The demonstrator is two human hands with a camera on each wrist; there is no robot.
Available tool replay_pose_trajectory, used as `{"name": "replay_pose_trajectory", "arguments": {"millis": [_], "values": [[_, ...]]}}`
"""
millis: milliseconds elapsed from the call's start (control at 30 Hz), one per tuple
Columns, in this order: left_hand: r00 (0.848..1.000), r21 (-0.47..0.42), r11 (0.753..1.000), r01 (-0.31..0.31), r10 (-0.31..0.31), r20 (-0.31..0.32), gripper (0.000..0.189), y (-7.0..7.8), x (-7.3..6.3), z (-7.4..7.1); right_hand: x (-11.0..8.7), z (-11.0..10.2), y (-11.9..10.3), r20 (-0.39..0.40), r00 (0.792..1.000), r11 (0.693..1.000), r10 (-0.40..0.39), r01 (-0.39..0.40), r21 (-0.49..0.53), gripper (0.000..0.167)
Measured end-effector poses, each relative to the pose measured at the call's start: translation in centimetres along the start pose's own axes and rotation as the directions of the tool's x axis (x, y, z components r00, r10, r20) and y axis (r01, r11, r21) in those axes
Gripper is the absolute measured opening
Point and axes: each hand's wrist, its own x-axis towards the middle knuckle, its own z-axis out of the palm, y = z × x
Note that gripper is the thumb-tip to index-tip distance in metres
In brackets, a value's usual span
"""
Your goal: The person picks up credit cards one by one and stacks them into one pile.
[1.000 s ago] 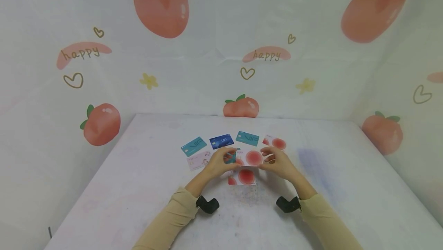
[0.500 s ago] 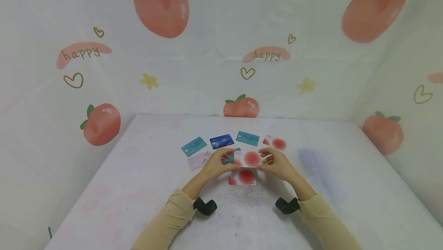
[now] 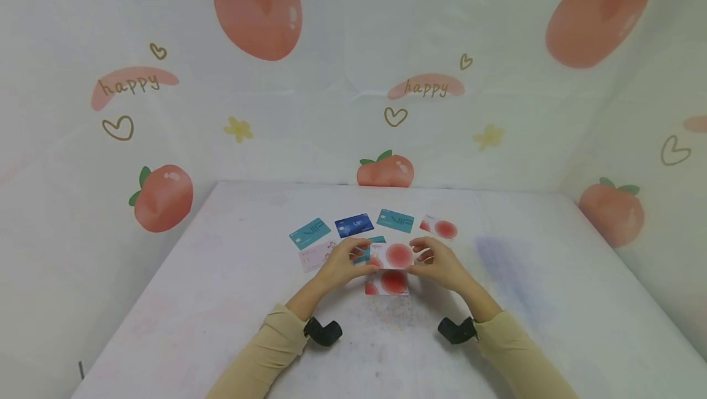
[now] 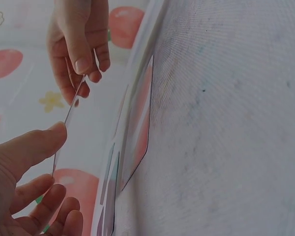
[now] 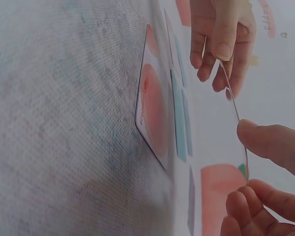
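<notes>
Blocking part of a teal card (image 3: 363, 257) — a held red-circled card (image 3: 392, 256).

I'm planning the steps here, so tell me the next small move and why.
Probably lower the held card toward the near card. The left hand and right hand pinch its opposite ends above the table, and the near card, with similar red circles, lies just below it in the head view.

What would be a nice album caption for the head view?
Left hand and right hand hold a white, red-circled rectangular card above a whitish table.
</notes>
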Motion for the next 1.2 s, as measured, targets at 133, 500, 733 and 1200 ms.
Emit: {"name": "replay_pose_trajectory", "arguments": {"millis": [133,500,733,1200], "values": [[1.0,0.003,1.0,0.021,-0.021,0.004,0.052,0.1,-0.2,-0.1,0.0,0.1,-0.1,0.009,1.0,1.0,0.011,-0.011,-0.002,0.053],[1.0,0.042,0.999,0.011,-0.011,0.01,0.053,0.0,-0.6,-0.5,-0.1,0.5,-0.4,0.025,1.0,1.0,0.013,-0.012,-0.019,0.053],[1.0,0.067,0.998,-0.015,0.015,0.002,0.054,0.1,-1.1,-0.6,-0.1,0.9,-0.2,0.019,1.0,1.0,0.019,-0.019,-0.024,0.052],[0.999,0.092,0.995,0.037,-0.038,0.009,0.054,-0.2,-1.6,-0.5,-0.5,1.6,-0.5,0.026,0.998,0.997,0.051,-0.049,-0.061,0.053]]}}
